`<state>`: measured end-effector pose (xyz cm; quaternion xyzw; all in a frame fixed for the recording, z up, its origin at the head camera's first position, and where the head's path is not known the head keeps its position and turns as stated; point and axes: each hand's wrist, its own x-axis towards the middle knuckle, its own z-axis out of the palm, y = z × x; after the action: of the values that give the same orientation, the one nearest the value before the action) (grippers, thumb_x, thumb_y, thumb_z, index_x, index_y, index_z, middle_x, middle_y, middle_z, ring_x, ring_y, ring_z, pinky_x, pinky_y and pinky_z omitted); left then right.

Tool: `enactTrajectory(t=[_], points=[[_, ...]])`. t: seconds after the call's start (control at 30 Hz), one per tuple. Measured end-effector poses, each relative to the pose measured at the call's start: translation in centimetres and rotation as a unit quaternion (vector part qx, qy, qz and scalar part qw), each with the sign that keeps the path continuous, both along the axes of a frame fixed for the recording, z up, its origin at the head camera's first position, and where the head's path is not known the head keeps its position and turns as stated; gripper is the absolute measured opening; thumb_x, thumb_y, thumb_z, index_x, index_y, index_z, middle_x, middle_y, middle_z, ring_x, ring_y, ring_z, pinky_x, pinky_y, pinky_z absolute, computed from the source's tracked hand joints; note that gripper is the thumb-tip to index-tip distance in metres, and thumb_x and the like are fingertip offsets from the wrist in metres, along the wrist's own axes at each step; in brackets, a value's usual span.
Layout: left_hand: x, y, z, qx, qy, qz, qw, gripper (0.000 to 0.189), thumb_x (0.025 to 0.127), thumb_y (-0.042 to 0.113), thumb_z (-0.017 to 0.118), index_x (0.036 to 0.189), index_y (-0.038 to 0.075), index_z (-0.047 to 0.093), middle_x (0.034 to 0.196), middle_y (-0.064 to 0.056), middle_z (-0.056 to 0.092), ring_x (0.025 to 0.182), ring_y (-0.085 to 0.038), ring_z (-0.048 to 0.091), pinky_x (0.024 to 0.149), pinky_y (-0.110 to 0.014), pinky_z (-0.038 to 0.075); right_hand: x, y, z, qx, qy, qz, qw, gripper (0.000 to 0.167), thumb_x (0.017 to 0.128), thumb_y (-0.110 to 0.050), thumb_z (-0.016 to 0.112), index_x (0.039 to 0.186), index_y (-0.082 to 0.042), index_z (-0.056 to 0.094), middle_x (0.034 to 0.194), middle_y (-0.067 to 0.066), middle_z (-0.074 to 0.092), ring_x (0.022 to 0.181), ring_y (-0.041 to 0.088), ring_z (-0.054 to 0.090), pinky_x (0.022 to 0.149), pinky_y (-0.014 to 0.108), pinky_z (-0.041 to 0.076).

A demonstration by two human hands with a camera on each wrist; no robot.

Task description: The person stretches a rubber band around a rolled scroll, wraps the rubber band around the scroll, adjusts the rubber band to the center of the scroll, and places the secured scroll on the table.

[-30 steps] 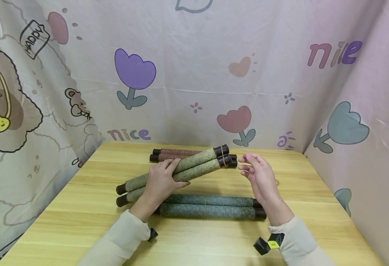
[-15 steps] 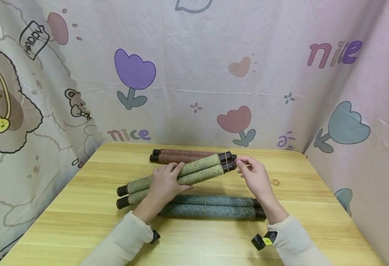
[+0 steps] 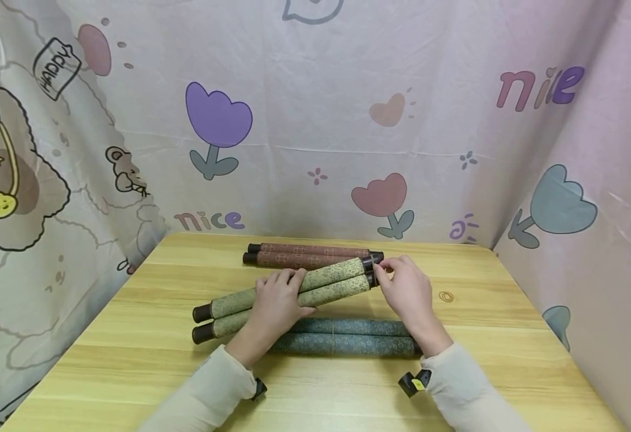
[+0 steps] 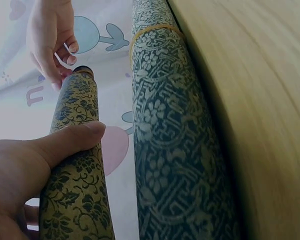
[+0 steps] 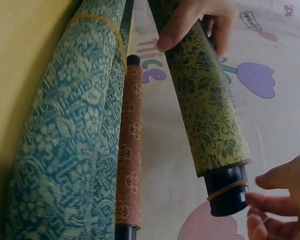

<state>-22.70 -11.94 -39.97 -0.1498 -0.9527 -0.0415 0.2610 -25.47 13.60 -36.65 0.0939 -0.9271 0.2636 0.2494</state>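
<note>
A pair of yellow-green patterned scrolls (image 3: 331, 274) with dark end knobs is held at a slant, right end raised, in the head view. My left hand (image 3: 278, 303) grips the pair around the middle, its thumb lying across the cloth in the left wrist view. A rubber band (image 5: 225, 191) circles the dark knob (image 5: 229, 206) at the right end. Right at that band are the bent thumb and fingertips of my right hand (image 3: 408, 291), pinching at its edge. Part of the left hand's fingers is hidden behind the scrolls.
Blue patterned scrolls (image 3: 353, 344), banded at mid-length, lie in front of the held pair. Behind it lie red-brown scrolls (image 3: 288, 259). A loose rubber band (image 3: 441, 296) rests on the wooden table (image 3: 499, 348) at right. A printed curtain (image 3: 305, 120) closes off the back and sides.
My right hand has moved left and onto the banded knobs. The yellow-green scrolls have shifted slightly right, with their right end lower. The left hand keeps its grip.
</note>
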Motion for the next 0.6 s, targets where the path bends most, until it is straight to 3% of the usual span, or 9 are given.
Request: enactTrajectory(t=[0.2,0.4,0.6], points=[[0.3,0.4,-0.1,-0.018,0.01,0.004,0.9998,0.086,0.064,0.055,0.086,0.133,0.013,0.058,0.119,-0.013,0.063,0.106,-0.036,0.06,0.079,-0.054,0.048,-0.1,-1.0,-0.2,0.062,0.015,-0.024,0.9977,0.022,0.093,-0.03,0.065,0.092,-0.01,0.074,0.087,0.004,0.061,0.071,0.029,0.061,0.061,0.047,0.049],[0.3,0.5,-0.2,-0.019,0.012,-0.01,0.9997,0.082,0.065,0.05,0.087,0.131,0.01,0.059,0.118,-0.013,0.063,0.103,-0.036,0.061,0.081,-0.055,0.048,-0.3,-1.4,-0.3,0.051,0.001,-0.023,0.9984,0.013,0.092,-0.022,0.065,0.09,-0.011,0.071,0.081,0.002,0.064,0.065,0.026,0.061,0.059,0.045,0.049],[0.5,0.5,-0.2,-0.025,-0.002,-0.026,0.9993,0.082,0.065,0.047,0.089,0.131,0.008,0.059,0.119,-0.015,0.063,0.102,-0.037,0.061,0.083,-0.055,0.049,-0.5,-1.4,-0.3,0.024,-0.026,-0.009,0.9993,0.014,0.096,-0.019,0.061,0.093,-0.009,0.069,0.08,0.004,0.071,0.059,0.023,0.06,0.062,0.044,0.048]])
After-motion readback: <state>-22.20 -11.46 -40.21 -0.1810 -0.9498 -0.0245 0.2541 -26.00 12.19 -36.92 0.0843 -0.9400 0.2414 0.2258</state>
